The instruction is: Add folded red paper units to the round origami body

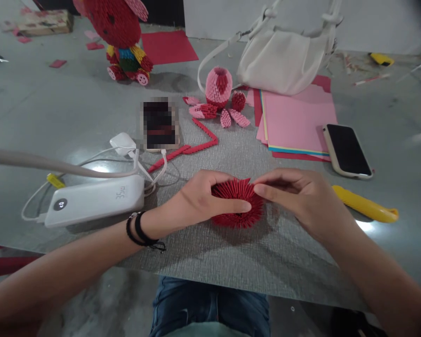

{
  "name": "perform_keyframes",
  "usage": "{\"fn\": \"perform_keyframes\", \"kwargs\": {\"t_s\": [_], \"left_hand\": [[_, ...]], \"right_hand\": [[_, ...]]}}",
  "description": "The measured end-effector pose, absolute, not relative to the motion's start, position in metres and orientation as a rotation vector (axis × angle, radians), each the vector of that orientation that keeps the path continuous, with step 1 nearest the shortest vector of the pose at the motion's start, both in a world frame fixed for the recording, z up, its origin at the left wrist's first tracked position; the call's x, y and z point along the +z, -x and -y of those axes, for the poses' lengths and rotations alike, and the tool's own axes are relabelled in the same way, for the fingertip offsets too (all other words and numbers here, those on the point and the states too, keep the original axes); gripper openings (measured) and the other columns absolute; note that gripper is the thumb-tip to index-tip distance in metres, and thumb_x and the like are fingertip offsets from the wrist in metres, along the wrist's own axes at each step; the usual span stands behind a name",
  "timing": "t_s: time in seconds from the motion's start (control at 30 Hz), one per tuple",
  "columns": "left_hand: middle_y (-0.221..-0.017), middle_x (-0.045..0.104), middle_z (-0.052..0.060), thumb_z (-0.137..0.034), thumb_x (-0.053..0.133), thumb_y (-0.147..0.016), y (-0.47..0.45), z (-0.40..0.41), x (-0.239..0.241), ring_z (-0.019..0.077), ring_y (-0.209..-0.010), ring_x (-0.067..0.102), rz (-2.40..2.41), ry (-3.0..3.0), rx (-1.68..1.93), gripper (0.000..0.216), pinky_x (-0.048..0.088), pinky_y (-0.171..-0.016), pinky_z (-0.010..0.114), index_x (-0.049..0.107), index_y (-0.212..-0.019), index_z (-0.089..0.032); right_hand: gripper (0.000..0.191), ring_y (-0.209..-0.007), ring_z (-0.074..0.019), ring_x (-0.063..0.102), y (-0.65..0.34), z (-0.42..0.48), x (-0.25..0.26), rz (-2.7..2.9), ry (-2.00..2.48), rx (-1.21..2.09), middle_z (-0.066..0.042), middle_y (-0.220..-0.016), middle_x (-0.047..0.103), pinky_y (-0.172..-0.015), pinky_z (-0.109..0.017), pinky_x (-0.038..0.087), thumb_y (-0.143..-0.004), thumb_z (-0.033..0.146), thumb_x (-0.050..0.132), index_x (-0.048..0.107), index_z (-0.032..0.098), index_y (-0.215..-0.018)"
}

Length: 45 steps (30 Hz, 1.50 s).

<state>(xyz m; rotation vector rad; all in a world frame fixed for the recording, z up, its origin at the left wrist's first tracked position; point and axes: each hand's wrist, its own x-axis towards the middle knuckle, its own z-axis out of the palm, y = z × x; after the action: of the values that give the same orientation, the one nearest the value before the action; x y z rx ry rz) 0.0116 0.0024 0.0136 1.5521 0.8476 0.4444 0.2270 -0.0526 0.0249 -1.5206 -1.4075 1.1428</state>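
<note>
A round, spiky ring of folded red paper pieces [236, 210] sits near the front of the table. My left hand [206, 199] is closed around its left side, with the thumb lying across the top and the fingers behind it. At its upper right edge, my right hand [293, 192] pinches with thumb and forefinger, touching the rim. Whether a single paper piece is between those fingertips is too small to tell. A zigzag chain of folded red pieces [205, 145] lies beyond the left hand.
Pink and red folded-paper parts [219, 89] stand ahead, with a paper figure [126, 51] behind left. A power bank [96, 201] and cables lie left. Paper sheets [298, 117], a phone [349, 150] and a yellow tool [366, 204] lie right. A white bag [284, 58] stands behind.
</note>
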Motion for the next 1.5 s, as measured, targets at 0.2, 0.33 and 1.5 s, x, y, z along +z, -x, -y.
{"fn": "perform_keyframes", "kwargs": {"t_s": [0.2,0.33,1.5], "left_hand": [[-0.083,0.073,0.002,-0.037,0.084,-0.079,-0.011,-0.001,0.011,0.0139,-0.074,0.063,-0.831,-1.454,0.442,0.028,0.048,-0.067,0.024,0.080,-0.096,-0.015],[-0.094,0.075,0.005,-0.034,0.084,-0.080,-0.011,-0.001,0.012,0.0173,-0.086,0.066,-0.796,-1.554,0.517,0.026,0.050,-0.075,0.026,0.079,-0.095,-0.013],[-0.096,0.082,0.005,-0.025,0.089,-0.076,-0.011,0.006,0.013,0.0151,-0.084,0.073,-0.726,-1.148,0.545,0.027,0.059,-0.080,0.025,0.082,-0.100,-0.016]], "right_hand": [[0.006,-0.079,-0.0162,0.074,-0.223,0.056,0.029,1.471,1.533,0.974,0.002,-0.084,0.082,-0.071,-0.026,0.057,-0.083,0.037,0.084,0.084,0.031,-0.083],[0.007,-0.087,-0.0179,0.074,-0.222,0.057,0.026,1.483,1.492,0.994,0.001,-0.096,0.082,-0.072,-0.026,0.058,-0.085,0.036,0.083,0.083,0.030,-0.081],[0.008,-0.069,-0.0145,0.074,-0.234,0.049,0.031,1.009,1.210,1.401,0.001,-0.076,0.078,-0.067,-0.027,0.065,-0.075,0.027,0.090,0.083,0.029,-0.080]]}}
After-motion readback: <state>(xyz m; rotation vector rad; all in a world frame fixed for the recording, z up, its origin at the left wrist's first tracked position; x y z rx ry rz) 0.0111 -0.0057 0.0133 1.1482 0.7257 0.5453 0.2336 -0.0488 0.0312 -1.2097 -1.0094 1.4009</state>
